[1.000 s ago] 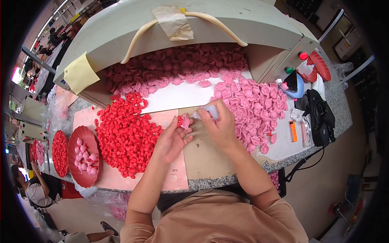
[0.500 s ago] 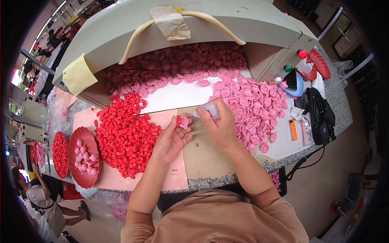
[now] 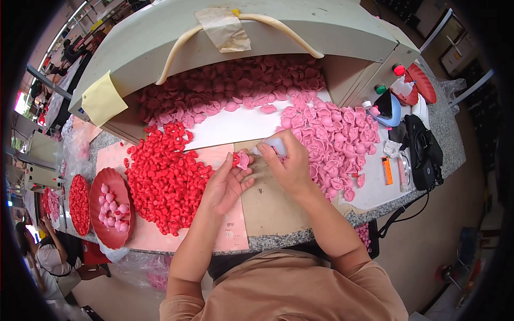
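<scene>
Our left hand [image 3: 227,184] pinching a pink petal piece [image 3: 241,159], right hand [image 3: 286,163] gripping a small pale bottle [image 3: 274,145], red tray [image 3: 101,229] of pink buds [image 3: 113,207] well left of both

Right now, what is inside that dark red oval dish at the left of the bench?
The dark red oval dish holds a loose cluster of small pale pink bud-shaped pieces; much of the dish floor stays bare. Anything beneath the pieces is hidden.

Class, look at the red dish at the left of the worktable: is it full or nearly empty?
Partly filled. The red dish holds a loose cluster of pink pieces in its middle, with bare red showing along its rim.
</scene>
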### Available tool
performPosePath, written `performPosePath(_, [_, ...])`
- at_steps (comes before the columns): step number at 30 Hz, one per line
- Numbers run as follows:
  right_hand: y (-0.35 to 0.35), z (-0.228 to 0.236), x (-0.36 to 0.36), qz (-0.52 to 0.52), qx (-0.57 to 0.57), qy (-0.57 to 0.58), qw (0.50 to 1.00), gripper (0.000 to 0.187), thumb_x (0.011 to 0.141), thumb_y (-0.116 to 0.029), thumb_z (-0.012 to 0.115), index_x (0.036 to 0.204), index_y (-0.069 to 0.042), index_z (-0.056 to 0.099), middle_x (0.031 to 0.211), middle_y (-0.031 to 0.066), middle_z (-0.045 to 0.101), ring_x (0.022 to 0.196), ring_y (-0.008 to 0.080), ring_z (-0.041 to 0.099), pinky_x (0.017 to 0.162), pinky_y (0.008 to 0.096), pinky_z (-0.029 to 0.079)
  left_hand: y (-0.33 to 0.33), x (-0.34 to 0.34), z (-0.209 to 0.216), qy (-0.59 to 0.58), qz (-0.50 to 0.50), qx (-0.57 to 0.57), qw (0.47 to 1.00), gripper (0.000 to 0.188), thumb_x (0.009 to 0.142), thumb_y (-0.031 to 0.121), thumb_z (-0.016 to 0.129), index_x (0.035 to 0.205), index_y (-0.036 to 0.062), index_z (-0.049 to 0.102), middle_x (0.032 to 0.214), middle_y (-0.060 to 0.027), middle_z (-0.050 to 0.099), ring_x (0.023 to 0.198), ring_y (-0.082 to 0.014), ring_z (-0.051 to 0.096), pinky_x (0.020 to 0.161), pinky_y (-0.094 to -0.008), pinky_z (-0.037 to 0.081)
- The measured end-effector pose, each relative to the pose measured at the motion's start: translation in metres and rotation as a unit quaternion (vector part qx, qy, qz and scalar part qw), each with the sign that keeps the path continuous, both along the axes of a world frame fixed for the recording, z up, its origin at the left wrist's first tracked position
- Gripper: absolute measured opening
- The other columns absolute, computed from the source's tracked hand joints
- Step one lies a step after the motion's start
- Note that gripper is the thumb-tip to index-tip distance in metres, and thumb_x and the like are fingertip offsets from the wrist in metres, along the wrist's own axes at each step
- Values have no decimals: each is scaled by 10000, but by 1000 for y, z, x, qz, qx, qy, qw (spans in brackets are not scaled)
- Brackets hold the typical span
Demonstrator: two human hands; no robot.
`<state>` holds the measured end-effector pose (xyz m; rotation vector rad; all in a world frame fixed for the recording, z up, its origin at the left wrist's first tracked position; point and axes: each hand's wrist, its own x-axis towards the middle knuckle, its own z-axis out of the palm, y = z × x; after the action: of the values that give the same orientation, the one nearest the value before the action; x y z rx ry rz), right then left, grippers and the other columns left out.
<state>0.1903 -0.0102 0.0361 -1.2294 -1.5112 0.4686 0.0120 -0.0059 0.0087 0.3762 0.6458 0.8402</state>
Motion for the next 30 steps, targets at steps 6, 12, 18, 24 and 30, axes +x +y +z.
performPosePath(6, [-1, 0, 0, -3, 19, -25, 999, 182, 846, -169, 656, 850, -25, 545, 734, 80, 568, 631, 151, 543, 565, 284, 429, -1, 0, -1, 10, 5, 6, 1000, 413, 964, 370, 458, 1212, 46, 521, 1076, -66, 620, 906, -129, 595, 812, -322, 507])
performPosePath(12, [-1, -1, 1, -4, 11, 5, 1000, 179, 846, -169, 653, 862, -24, 550, 743, 85, 584, 647, 154, 561, 580, 280, 440, -1, 2, -1, 7, 8, 7, 1000, 414, 967, 361, 454, 1222, 41, 513, 1112, -71, 611, 940, -139, 600, 837, -339, 510])
performPosePath(18, [0, -2, 2, -3, 18, 1, 1000, 178, 852, -174, 647, 873, -23, 554, 750, 81, 597, 661, 151, 575, 593, 279, 450, 0, 0, -2, 5, 5, 7, 1000, 416, 966, 362, 454, 1221, 38, 512, 1123, -70, 606, 950, -146, 596, 855, -352, 502])
performPosePath(24, [0, -2, 1, -1, 15, -5, 1000, 173, 851, -173, 647, 866, -26, 556, 743, 80, 590, 647, 155, 568, 583, 286, 444, -1, -1, -2, -5, -2, 12, 1000, 417, 965, 365, 456, 1216, 38, 514, 1128, -72, 603, 957, -151, 593, 860, -359, 499])
performPosePath(30, [0, -3, 0, 1, 21, -10, 1000, 163, 849, -163, 647, 850, -30, 552, 723, 76, 572, 621, 155, 547, 556, 288, 428, -1, -1, -1, 1, 0, 13, 1000, 419, 966, 363, 454, 1219, 34, 511, 1134, -78, 601, 956, -155, 595, 861, -364, 501])
